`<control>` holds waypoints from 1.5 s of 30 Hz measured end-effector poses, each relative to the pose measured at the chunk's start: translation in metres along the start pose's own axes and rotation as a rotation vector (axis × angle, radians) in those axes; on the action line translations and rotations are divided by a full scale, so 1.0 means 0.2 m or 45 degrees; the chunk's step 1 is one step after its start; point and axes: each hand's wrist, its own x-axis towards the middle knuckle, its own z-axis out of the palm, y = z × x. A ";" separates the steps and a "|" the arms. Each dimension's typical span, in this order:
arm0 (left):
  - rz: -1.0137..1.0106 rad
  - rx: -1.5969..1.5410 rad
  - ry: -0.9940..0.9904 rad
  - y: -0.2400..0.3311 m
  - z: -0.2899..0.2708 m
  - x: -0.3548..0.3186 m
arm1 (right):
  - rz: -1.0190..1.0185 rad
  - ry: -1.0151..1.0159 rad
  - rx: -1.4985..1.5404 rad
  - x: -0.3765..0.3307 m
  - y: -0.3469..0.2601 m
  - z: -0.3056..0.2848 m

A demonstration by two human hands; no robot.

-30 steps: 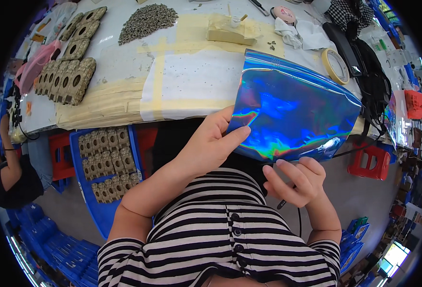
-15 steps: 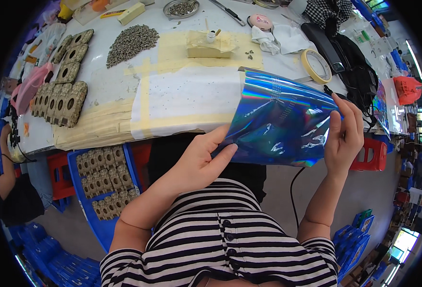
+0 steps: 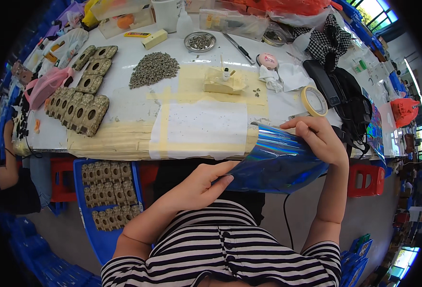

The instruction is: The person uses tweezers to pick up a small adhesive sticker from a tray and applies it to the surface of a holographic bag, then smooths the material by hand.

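Note:
A shiny blue iridescent sheet of film (image 3: 280, 165), curved along its edges, is held above my lap at the table's front edge. My left hand (image 3: 204, 185) is closed on its left edge, thumb on top. At its upper right edge my right hand (image 3: 318, 138) is closed, fingers bent over the rim; part of the grip is hidden. Just beyond the sheet, white paper (image 3: 199, 126) dotted with tiny specks is fixed to the table with yellow tape.
A pile of small grey metallic pieces (image 3: 153, 70) lies behind, near a taped block (image 3: 223, 82). Camouflage-patterned cases (image 3: 79, 111) stand at left, with more in a blue tray (image 3: 120, 234) below. A tape roll (image 3: 314, 101) and black bag (image 3: 349, 95) are at right.
The sheet is lower in view and tilted more edge-on. My right hand has moved left along its upper edge and bent over it. The view takes in more of the table's far side.

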 end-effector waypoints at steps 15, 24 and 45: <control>0.006 -0.821 0.304 -0.06 -0.11 -0.06 | 0.095 0.365 0.423 0.08 -0.10 0.04; 0.106 -1.053 0.520 -0.09 -0.03 -0.03 | 0.127 0.443 0.555 0.10 -0.11 0.11; 0.087 -1.121 0.371 -0.04 -0.08 -0.09 | 0.140 0.513 0.636 0.03 -0.12 0.20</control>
